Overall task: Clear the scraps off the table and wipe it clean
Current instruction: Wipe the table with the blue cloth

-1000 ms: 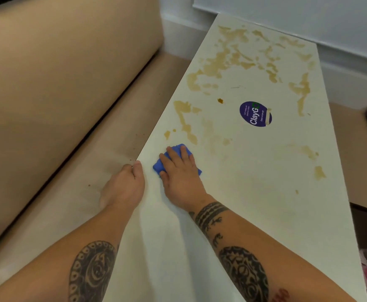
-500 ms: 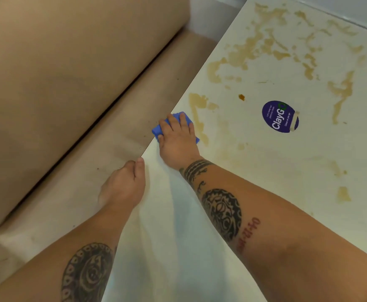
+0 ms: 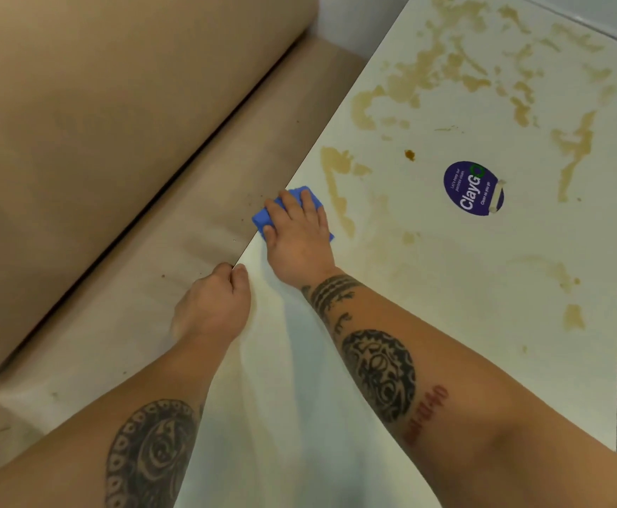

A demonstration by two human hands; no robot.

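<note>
Blue cloth [image 3: 263,218] lies at the left edge of the white table [image 3: 446,287], folded, one corner just past the edge over the bench. Right hand [image 3: 299,236] lies flat on top of it, palm down; fingers [image 3: 312,207] straight and close together pointing toward 12 o'clock, thumb out toward 9 o'clock against the cloth's near side.

Left hand [image 3: 211,306] at 7 o'clock from the cloth, at the table edge: fingers curled under, thumb tip touching the edge. Cannot tell whether anything is held in it.

Tan stains [image 3: 340,192]: one long streak just at 3 o'clock from the cloth, a large patchy field at 1 o'clock toward the far end, smaller blots at 4 o'clock. One small dark brown scrap [image 3: 409,155] at 2 o'clock. Round purple sticker [image 3: 472,188] reading "ClayGo" at 3 o'clock, well apart from the cloth.

Beige cushioned bench [image 3: 116,177] runs along the table's left side; dark crumbs [image 3: 163,276] on its seat near the table edge
</note>
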